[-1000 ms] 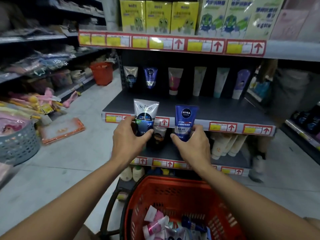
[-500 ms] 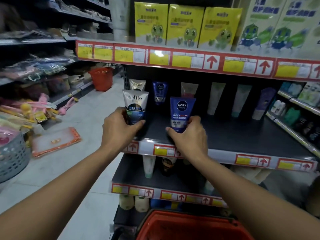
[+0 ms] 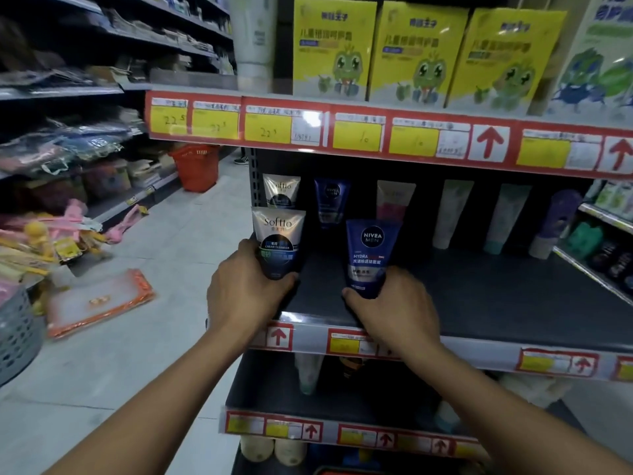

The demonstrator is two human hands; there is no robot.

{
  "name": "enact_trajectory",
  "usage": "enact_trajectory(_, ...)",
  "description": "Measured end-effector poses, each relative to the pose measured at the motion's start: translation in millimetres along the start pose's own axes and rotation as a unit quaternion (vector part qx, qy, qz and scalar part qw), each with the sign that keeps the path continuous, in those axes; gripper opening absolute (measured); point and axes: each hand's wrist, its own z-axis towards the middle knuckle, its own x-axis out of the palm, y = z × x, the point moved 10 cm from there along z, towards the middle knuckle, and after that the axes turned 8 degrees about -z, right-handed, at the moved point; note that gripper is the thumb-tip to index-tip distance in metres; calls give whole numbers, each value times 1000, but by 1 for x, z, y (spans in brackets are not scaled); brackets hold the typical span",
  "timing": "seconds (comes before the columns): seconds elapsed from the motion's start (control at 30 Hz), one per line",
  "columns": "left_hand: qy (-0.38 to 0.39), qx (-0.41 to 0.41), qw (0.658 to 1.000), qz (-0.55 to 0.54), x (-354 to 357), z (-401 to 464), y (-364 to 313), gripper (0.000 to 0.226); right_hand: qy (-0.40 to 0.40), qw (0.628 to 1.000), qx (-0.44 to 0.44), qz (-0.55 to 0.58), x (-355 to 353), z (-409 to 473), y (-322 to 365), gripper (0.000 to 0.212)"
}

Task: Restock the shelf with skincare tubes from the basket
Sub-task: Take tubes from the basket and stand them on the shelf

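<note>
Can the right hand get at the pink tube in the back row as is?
Probably not yet: the right hand is gripping the Nivea tube. The path over the dark shelf to the pink tube looks free otherwise.

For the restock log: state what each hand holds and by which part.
Left hand grips the Softto tube by its lower, cap end. Right hand grips the Nivea Men tube by its lower end too. Both tubes stand upright.
</note>
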Motion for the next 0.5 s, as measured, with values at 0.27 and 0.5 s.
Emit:
enact_trajectory(0.27, 33, -62, 997, 45, 24, 62, 22, 79, 52, 999, -5, -6, 35, 56, 30, 46)
enact_trajectory(0.5, 54, -76, 995, 28, 46, 103, 31, 79, 62, 997, -22, -28, 59, 101, 48, 48)
